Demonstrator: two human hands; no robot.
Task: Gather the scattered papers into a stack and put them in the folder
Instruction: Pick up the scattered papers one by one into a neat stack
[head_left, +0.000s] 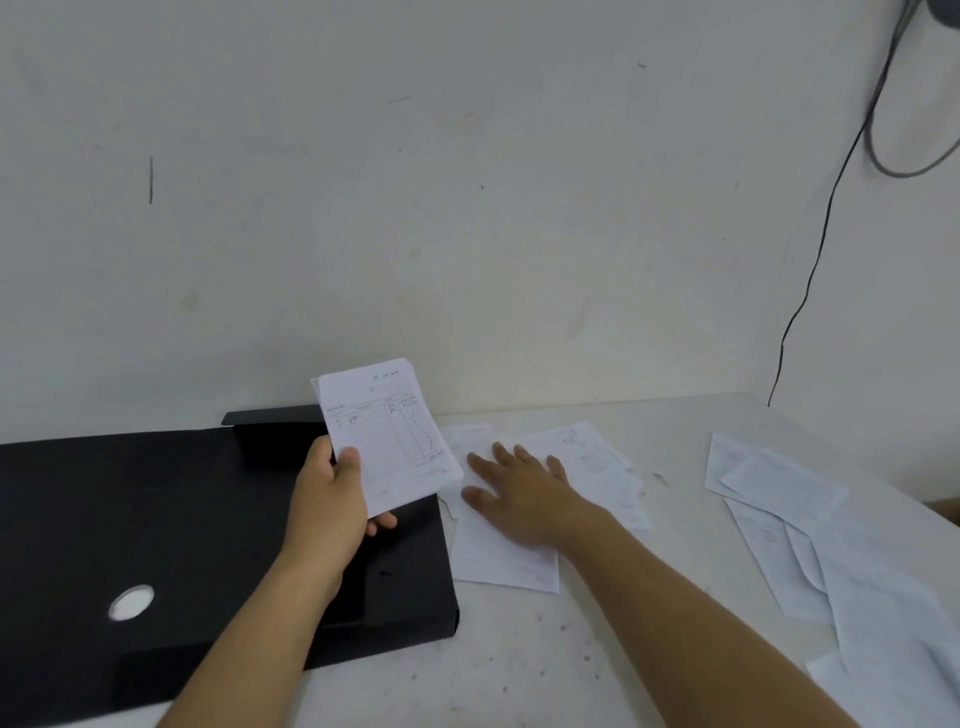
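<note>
Forearms: both reach in from the bottom edge, the left one crossing over the black folder (156, 519), the right one over the bare white table (519, 675).
Left hand grip: the left hand (332, 499) pinches a small stack of slips (392, 441), thumb on the printed face, fingers behind; the stack stands tilted above the folder's right end.
Right hand grip: the right hand (519, 488) lies flat and spread, palm down, holding nothing; its fingers press on the loose sheets (498, 545) just right of the folder.
Key relation: the sheets under the right palm touch or nearly touch the held stack's lower right corner, so the right hand is the nearer one to slide them across to the left.
Long axis: the top loose sheet runs toward and away from the camera, roughly in line with the held stack.
More sheets nearby: a second cluster of papers (597, 462) fans out beyond the right fingers, overlapping the pressed sheets.
Far pile: more papers (831, 545) lie well apart at the table's right edge, overlapping and askew, closer to the right arm.
Look of the papers: thin, white, small ruled forms with faint handwriting; some edges curl.
Folder: open and flat, a pale round spot near its front left.
Progress, as I judge it: gathering is partly done; nothing sits in the folder yet.
Background: a dark cable (810, 270) hangs down the wall at right.
</note>
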